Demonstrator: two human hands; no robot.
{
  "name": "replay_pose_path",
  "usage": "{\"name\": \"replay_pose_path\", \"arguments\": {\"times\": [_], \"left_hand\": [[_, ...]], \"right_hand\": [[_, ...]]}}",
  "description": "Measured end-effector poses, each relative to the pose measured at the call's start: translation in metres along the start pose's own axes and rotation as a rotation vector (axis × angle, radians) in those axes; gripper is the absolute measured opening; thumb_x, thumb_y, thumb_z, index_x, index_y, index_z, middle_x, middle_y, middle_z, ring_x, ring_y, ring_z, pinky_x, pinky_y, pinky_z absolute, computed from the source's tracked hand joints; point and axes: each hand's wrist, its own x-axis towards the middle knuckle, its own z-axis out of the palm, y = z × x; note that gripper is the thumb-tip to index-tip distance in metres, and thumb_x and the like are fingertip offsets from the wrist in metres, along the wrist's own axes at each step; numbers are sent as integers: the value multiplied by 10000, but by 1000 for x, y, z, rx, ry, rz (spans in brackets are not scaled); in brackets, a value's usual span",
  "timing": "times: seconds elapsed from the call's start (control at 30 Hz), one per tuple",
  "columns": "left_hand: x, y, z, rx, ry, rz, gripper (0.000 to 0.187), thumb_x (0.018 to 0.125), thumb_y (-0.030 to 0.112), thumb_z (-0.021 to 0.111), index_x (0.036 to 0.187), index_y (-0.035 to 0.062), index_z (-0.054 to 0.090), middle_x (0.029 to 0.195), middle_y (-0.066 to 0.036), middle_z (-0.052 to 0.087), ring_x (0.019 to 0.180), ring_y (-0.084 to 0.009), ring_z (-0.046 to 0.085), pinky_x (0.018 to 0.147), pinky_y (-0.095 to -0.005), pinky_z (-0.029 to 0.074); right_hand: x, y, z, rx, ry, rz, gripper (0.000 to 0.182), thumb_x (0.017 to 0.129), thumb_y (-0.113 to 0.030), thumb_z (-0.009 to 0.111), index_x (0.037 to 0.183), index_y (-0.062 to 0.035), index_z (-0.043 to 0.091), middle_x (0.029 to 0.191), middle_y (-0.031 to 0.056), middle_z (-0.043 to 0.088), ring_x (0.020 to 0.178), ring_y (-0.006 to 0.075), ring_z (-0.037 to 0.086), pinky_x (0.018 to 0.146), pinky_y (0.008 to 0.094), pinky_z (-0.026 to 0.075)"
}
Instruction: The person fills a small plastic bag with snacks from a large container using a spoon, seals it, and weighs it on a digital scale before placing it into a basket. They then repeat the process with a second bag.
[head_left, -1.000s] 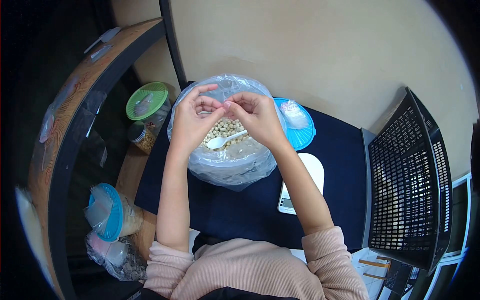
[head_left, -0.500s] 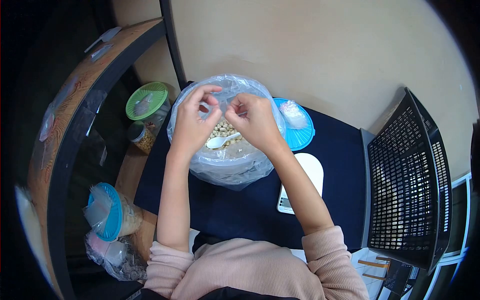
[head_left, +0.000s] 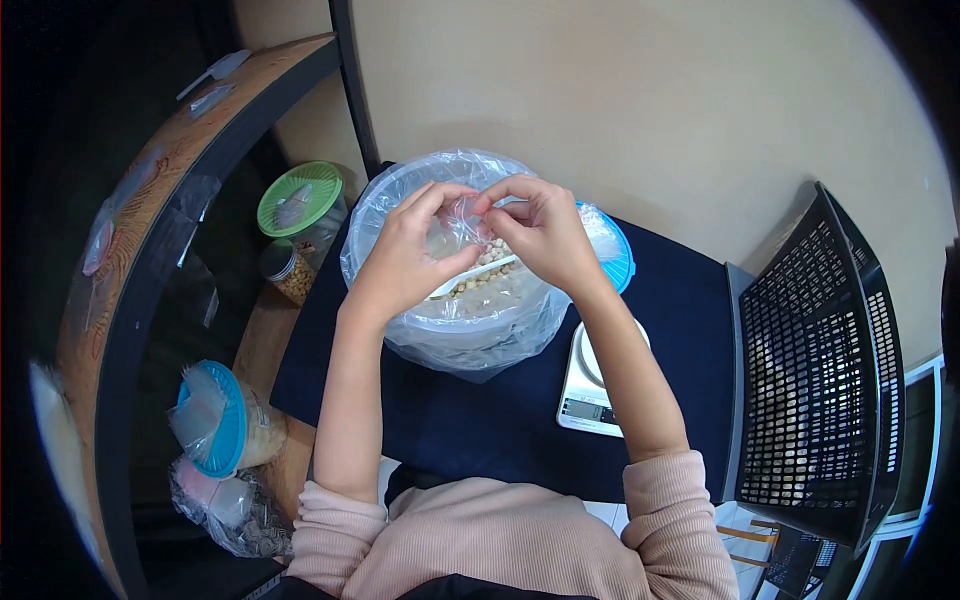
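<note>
Right hand [head_left: 548,238] sits farther right than earlier. I note its fingers pinched on a clear bag [head_left: 460,216], fingers of the left hand [head_left: 400,258] curving round it, grip unclear; white spoon [head_left: 484,272] just below both.

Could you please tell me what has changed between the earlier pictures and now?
The right hand has moved rightward, uncovering more of the white digital scale. The left hand has spread wider, and a small clear plastic bag now shows between them. The white plastic spoon stays in the round plastic-lined tub of pale kernels; the black mesh basket is unmoved.
</note>
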Motion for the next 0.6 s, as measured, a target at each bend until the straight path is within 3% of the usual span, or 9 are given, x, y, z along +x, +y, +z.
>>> {"name": "replay_pose_path", "arguments": {"times": [0.13, 0.33, 0.4, 0.6], "left_hand": [[0, -5, 2, 22, 48, 78, 425, 624, 113, 713, 1013, 33, 563, 910, -78, 572, 808, -189, 498, 738, -313, 423], [-2, -1, 2, 75, 44, 68, 433, 607, 137, 727, 999, 40, 570, 897, -75, 572, 790, -199, 493, 741, -311, 423], [-2, -2, 0, 128, 0, 68, 461, 645, 197, 736, 1034, 21, 562, 973, -117, 582, 907, -253, 550, 798, -348, 446], [-1, -1, 0, 14, 43, 35, 439, 656, 237, 753, 998, 22, 581, 909, -101, 591, 839, -225, 548, 776, -330, 446]], "right_hand": [[3, -7, -5, -157, -52, -20, 98, 747, -3, 601, 807, 45, 662, 789, 89, 645, 720, 131, 632, 655, 243, 505], [8, -16, -7, -165, -86, 132, 143, 689, -66, 705, 785, 33, 672, 703, 93, 657, 664, 128, 635, 636, 249, 514], [10, -13, -8, -162, -100, 132, 154, 686, -72, 716, 784, 37, 669, 696, 97, 655, 660, 128, 635, 629, 249, 515], [15, -14, -17, -66, -185, 185, 188, 700, -92, 728, 809, 44, 659, 715, 104, 655, 676, 132, 636, 645, 243, 513]]}}
